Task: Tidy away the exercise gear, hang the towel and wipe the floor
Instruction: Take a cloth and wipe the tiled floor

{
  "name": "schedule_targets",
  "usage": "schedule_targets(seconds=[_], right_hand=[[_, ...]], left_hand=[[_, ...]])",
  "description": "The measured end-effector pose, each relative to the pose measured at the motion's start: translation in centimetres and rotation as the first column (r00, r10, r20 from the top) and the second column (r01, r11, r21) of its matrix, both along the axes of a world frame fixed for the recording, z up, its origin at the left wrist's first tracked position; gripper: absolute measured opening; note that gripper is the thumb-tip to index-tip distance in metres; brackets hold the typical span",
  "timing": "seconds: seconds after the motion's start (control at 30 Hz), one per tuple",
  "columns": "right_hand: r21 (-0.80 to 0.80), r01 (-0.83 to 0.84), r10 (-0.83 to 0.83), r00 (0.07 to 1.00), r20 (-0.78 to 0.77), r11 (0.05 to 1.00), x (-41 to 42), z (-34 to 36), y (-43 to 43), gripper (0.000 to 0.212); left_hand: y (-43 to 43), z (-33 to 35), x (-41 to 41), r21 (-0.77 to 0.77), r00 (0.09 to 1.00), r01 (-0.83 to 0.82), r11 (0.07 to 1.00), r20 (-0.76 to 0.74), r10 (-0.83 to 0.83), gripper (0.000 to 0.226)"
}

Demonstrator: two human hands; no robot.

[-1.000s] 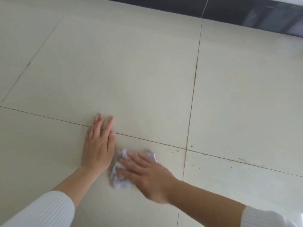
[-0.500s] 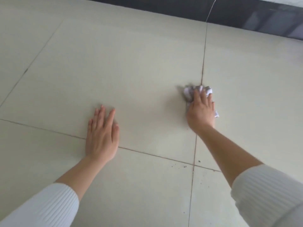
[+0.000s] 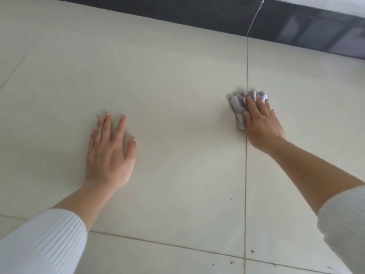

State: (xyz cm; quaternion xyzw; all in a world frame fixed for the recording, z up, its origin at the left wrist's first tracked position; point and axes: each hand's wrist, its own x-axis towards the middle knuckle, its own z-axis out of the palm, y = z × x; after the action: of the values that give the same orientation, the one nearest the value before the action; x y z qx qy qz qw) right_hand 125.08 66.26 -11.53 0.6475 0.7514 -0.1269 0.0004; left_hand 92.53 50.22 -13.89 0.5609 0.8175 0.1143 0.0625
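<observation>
Head view gives us the pale tiled floor (image 3: 177, 76) across nearly everything, with a dark skirting (image 3: 197, 14) running from 11 to 2 o'clock. Our white sleeves (image 3: 43, 240) enter at 7 and 4 o'clock. Our left hand (image 3: 109, 153) lies flat at 8 o'clock, fingers straight and spread, holding nothing; we judge it props our weight. Our right hand (image 3: 260, 123), at 2 o'clock, has straight fingers pressing down on the crumpled cloth (image 3: 238, 104), which lies bunched on the floor over the grout line (image 3: 246, 175) that runs from 12 to 6. Small dark specks (image 3: 252, 251) sit beside that line at 5 o'clock. We take this for the wiping step. To do it well, we should cover the cloth with the palm so it cannot roll out, press evenly, and draw overlapping strokes towards 6 o'clock, gathering those specks rather than scattering them. No gear or towel is in sight
</observation>
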Motion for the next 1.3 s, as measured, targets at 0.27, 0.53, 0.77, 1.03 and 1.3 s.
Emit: schedule_targets(seconds=[0.27, 0.53, 0.77, 1.03, 1.3], right_hand=[[0.104, -0.149, 0.161, 0.979, -0.121, 0.983, -10.2, -0.8, 0.3, 0.053], [-0.045, -0.797, 0.792, 0.604, -0.09, 0.603, -5.7, 0.0, -10.2, 0.055], [-0.02, -0.03, 0.03, 0.999, 0.025, 0.999, -5.3, 0.1, 4.4, 0.054], [0.028, -0.189, 0.19, 0.98, -0.063, 0.982, -17.8, -0.5, 7.5, 0.054], [-0.005, -0.815, 0.806, 0.574, -0.144, 0.579, -14.1, -0.7, -4.1, 0.051]], left_hand=[[0.0, 0.4, 0.1, -0.031, 1.0, -0.002, 1.0, -0.006, 0.002, 0.066], [0.1, 1.0, 0.2, -0.066, 1.0, -0.011, 0.998, 0.026, 0.013, 0.065], [0.2, 0.9, 0.3, -0.093, 1.0, -0.02, 0.995, 0.007, 0.021, 0.064], [0.2, 0.9, 0.4, -0.068, 1.0, -0.02, 0.997, -0.006, 0.02, 0.064], [0.1, 1.1, 0.4, -0.079, 1.0, -0.019, 0.997, 0.011, 0.019, 0.063]])
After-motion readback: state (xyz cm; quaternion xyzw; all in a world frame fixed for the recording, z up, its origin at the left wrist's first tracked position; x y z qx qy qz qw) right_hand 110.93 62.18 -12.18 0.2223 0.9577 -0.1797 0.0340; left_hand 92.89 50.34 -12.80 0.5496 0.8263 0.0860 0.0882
